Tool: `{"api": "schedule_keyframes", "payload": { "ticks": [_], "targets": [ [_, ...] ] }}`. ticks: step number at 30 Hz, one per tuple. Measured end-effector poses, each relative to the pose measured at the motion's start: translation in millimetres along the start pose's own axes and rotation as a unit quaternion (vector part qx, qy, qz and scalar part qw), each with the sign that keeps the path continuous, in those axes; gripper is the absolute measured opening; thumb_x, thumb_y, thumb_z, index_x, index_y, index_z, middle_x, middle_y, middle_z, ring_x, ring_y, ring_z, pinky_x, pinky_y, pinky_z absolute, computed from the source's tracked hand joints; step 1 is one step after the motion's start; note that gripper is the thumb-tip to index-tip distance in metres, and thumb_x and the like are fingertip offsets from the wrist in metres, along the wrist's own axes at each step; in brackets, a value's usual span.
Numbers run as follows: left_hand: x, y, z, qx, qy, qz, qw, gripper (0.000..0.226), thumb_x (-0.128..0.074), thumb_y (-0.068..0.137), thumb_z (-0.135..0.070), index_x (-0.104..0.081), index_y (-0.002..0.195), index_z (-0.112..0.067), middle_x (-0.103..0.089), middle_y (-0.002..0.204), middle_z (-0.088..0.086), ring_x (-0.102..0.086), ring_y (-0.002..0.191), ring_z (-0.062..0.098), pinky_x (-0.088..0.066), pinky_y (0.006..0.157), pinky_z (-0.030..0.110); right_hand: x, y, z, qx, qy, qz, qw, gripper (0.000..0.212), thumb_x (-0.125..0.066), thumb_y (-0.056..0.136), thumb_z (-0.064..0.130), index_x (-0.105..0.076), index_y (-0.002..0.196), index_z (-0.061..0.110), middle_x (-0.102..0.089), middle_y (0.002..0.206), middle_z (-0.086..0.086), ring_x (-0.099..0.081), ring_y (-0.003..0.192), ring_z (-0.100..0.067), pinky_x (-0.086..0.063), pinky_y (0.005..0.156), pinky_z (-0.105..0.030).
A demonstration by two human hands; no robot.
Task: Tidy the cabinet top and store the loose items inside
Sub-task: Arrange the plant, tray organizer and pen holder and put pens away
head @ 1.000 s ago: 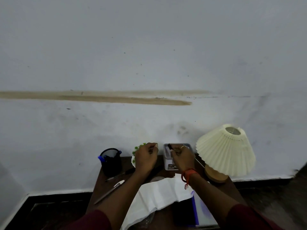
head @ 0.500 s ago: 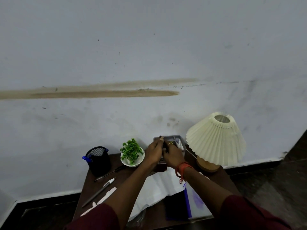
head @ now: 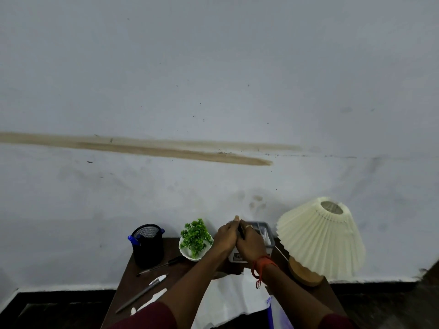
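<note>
My left hand [head: 226, 236] and my right hand [head: 250, 242] meet over a small clear plastic box [head: 263, 232] at the back of the dark wooden cabinet top [head: 133, 276]. Together they pinch a thin dark pen-like item [head: 240, 231] between their fingers. A black mesh pen holder [head: 147, 248] with a blue pen stands at the back left. Two loose pens [head: 161, 263] [head: 142, 294] lie on the left side. A white sheet of paper [head: 234, 300] is spread under my forearms. What the box holds is mostly hidden.
A small green plant in a white bowl [head: 196, 241] stands left of my hands. A cream pleated lamp [head: 320, 238] on a wooden base leans at the right. A white and blue booklet [head: 276, 314] lies at the front right. The wall is close behind.
My two hands, apart a second ago, have come together over the plastic box and now hold the dark item jointly. The view has shifted, showing more of the plant and pens.
</note>
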State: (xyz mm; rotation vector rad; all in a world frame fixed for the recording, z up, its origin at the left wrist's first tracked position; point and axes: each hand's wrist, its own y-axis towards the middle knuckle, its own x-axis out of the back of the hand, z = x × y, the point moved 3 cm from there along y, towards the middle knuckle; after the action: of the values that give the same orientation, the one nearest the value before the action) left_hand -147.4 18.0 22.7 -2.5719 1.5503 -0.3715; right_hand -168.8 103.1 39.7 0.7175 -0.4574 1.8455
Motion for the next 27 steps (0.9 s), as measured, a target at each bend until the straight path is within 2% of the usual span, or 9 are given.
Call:
{"api": "schedule_keyframes", "payload": {
  "ticks": [3,6,11,14,15,19,23,27],
  "targets": [
    [-1,-3,-2,0.015,0.002,0.002,1.000,0.055,-0.040,0.092,-0.060,-0.068,0.112,-0.017,-0.067,0.119,0.012,-0.062,0.111,0.029,-0.046,0.102,0.042,-1,-1,0,0.004,0.002,-0.001,1.000,0.036,-0.048,0.094,0.011,-0.053,0.130,0.013,-0.065,0.120,-0.011,-0.061,0.111,-0.026,-0.047,0.093,-0.031],
    [0,-9,-8,-0.005,-0.024,-0.005,1.000,0.048,-0.041,0.095,-0.053,-0.068,0.110,-0.016,-0.068,0.117,0.011,-0.062,0.110,0.026,-0.045,0.103,0.041,0,-4,6,0.023,0.003,-0.015,1.000,0.036,-0.046,0.095,0.012,-0.053,0.131,0.013,-0.065,0.122,-0.010,-0.061,0.111,-0.025,-0.046,0.092,-0.030],
    [16,-29,-25,-0.039,-0.086,-0.023,0.995,0.041,-0.048,0.082,-0.062,-0.069,0.099,-0.031,-0.070,0.114,0.003,-0.064,0.107,0.020,-0.048,0.101,0.043,8,-11,36,0.058,0.036,-0.029,0.997,0.035,-0.046,0.097,0.017,-0.053,0.131,0.020,-0.064,0.124,-0.001,-0.062,0.108,-0.019,-0.042,0.086,-0.020],
    [39,-42,-40,-0.069,-0.103,-0.036,0.992,0.033,-0.047,0.092,-0.051,-0.068,0.105,-0.029,-0.068,0.110,-0.006,-0.063,0.108,0.015,-0.048,0.101,0.035,8,-18,65,0.098,0.046,-0.049,0.993,0.036,-0.049,0.095,0.017,-0.054,0.131,0.022,-0.063,0.125,0.002,-0.061,0.111,-0.016,-0.040,0.089,-0.017],
    [49,-46,-44,-0.078,-0.106,-0.041,0.991,0.028,-0.047,0.094,-0.049,-0.068,0.102,-0.032,-0.068,0.107,-0.008,-0.062,0.109,0.015,-0.048,0.100,0.034,7,-22,75,0.107,0.047,-0.055,0.992,0.036,-0.050,0.096,0.018,-0.054,0.131,0.022,-0.063,0.125,0.002,-0.060,0.112,-0.016,-0.039,0.090,-0.017],
    [95,-64,-57,-0.101,-0.101,-0.062,0.988,0.025,-0.048,0.085,-0.059,-0.067,0.087,-0.043,-0.069,0.105,-0.010,-0.064,0.108,0.013,-0.047,0.103,0.039,-7,-39,122,0.142,0.076,-0.053,0.986,0.037,-0.052,0.094,0.019,-0.053,0.131,0.022,-0.063,0.126,0.000,-0.060,0.114,-0.017,-0.044,0.097,-0.022],
    [144,-83,-62,-0.110,-0.076,-0.104,0.986,0.026,-0.042,0.095,-0.053,-0.064,0.095,-0.038,-0.068,0.101,-0.012,-0.062,0.107,0.012,-0.047,0.098,0.033,-30,-51,156,0.159,0.109,-0.014,0.981,0.040,-0.054,0.092,0.016,-0.052,0.132,0.019,-0.063,0.127,-0.002,-0.060,0.116,-0.017,-0.047,0.101,-0.030],
    [184,-92,-47,-0.098,-0.079,-0.135,0.983,0.045,-0.043,0.085,-0.067,-0.069,0.096,-0.033,-0.071,0.105,-0.008,-0.065,0.106,0.015,-0.050,0.099,0.042,-59,-67,179,0.156,0.153,0.019,0.976,0.039,-0.057,0.090,0.015,-0.053,0.129,0.018,-0.063,0.125,-0.003,-0.061,0.115,-0.016,-0.047,0.102,-0.032]
  ]
}}
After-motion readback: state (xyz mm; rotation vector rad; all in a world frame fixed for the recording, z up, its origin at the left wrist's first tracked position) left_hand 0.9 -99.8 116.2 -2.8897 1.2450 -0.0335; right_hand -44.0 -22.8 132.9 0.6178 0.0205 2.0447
